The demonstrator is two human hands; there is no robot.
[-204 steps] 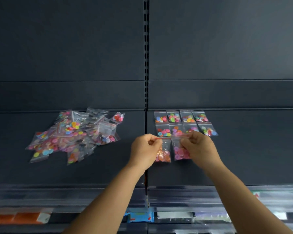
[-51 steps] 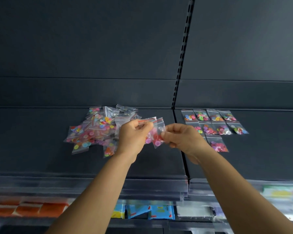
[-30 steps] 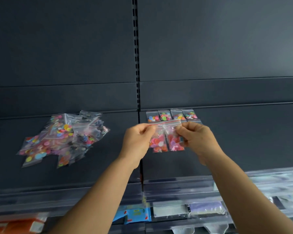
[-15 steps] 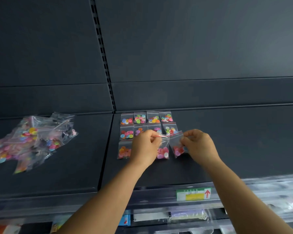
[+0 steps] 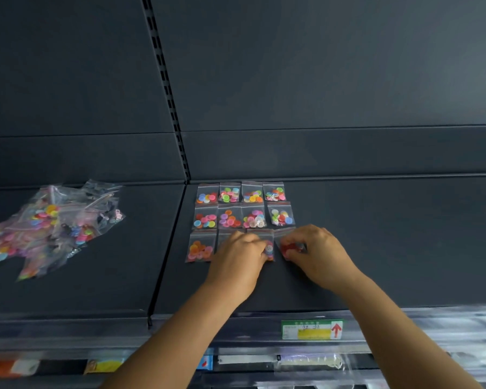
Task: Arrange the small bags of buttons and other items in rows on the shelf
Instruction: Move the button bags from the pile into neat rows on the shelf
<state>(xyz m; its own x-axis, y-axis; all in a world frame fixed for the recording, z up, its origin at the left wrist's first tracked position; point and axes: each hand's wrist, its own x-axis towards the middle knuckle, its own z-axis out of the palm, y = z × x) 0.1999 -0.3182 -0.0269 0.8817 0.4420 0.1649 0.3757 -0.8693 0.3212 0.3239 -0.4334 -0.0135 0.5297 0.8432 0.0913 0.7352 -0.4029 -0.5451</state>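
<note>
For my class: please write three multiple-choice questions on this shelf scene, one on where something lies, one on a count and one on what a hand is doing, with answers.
1. Where is the loose pile of bags?
A. left of the rows
B. right of the rows
C. behind the rows

2. How many bags are in the back row?
A. two
B. four
C. six

3. What is the right hand doing?
A. hanging idle
B. pointing up
C. pinching a bag of red buttons

Answers: 1 A, the pile lies on the left shelf panel. 2 B, four bags lie side by side. 3 C, its fingertips close on the bag.
</note>
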